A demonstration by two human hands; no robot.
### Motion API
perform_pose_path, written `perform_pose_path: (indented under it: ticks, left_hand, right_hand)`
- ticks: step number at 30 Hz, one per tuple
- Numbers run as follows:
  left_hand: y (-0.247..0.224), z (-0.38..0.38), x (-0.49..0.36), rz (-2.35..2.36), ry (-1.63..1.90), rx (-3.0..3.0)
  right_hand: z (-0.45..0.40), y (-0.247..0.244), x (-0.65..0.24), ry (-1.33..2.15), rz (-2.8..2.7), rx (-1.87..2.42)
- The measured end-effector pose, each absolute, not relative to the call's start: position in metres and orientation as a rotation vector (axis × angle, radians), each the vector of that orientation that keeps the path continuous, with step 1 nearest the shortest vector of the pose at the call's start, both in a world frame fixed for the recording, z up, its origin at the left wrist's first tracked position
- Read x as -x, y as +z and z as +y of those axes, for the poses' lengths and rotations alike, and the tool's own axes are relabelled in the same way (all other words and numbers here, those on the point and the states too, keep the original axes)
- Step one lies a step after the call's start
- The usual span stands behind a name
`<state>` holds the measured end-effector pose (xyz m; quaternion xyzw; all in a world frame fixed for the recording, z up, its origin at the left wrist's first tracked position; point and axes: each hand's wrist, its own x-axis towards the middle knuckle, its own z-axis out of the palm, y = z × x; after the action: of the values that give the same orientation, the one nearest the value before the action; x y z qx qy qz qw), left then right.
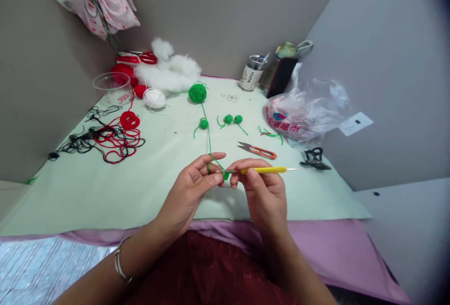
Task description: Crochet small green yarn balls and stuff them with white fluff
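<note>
Left hand (188, 190): thumb and fingers pinched on a small green crocheted piece (226, 176), which lies between the two hands, above the near part of the worktop. A green strand (209, 138) passes around the left fingers and rises to a green yarn ball (197, 93). Right hand (265, 190): closed around a yellow-handled hook (265, 170), held nearly level, tip pointing left at the piece.

Pale green worktop (158, 192), left to right: black yarn (78, 141), tangled with red yarn (130, 120); a white yarn ball (154, 98), just in front of white stuffing (168, 72); three small green balls (204, 123), one standing apart beside the strand; orange-handled snips (253, 148), beyond the right hand; a pot of pens (251, 76); a dark phone (282, 77), tilted; a plastic bag (300, 110) with red lettering; a black claw clip (314, 159).

Room, left to right: a dotted pink bag (112, 2), hanging; a grey wall (218, 14); a bluish-grey panel (383, 70).
</note>
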<state>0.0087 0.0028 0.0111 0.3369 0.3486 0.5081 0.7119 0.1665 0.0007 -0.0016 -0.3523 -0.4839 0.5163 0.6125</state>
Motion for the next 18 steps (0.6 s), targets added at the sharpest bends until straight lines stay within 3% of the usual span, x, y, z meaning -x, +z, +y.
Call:
perform_pose_path:
  ticks: [4, 11, 14, 18]
  left_hand:
    - [0.013, 0.003, -0.006, 0.797, 1.135, -0.771]
    - [0.006, -0.001, -0.009, 0.754, 1.133, -0.691]
    - [0.006, 0.001, -0.010, 0.672, 1.014, -0.517]
    - [0.008, 0.003, -0.009, 0.678, 1.061, -0.510]
  right_hand:
    - [-0.004, 0.004, -0.170, 1.102, -1.199, 0.833]
    - [-0.017, -0.004, -0.172, 0.433, -1.743, 0.989]
    - [-0.017, -0.005, -0.170, 0.433, -1.660, 1.019]
    - [-0.011, 0.000, -0.167, 0.713, -1.370, 0.880]
